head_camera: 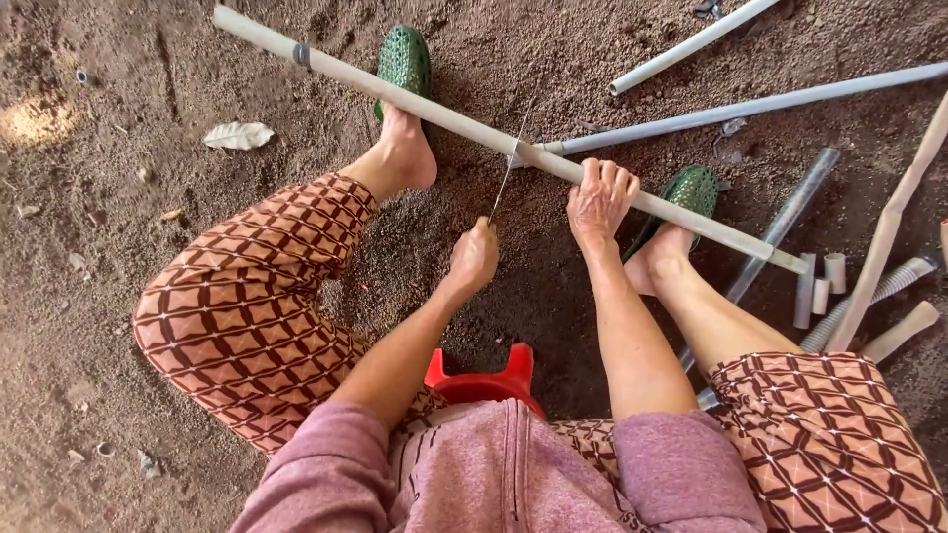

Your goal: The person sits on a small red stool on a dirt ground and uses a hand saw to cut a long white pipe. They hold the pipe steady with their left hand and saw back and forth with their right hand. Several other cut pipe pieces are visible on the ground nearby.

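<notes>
Pale plastic pipe lies slantwise under the right hand, whose fingers curl over it, pressing it down. Just beside, the left hand is closed around a thin saw blade that crosses the pipe. Beyond lie green sandals, loose pipes and short offcuts on dirt floor.

No packages, labels, signs or screens appear anywhere in this view of the dirt ground.
</notes>
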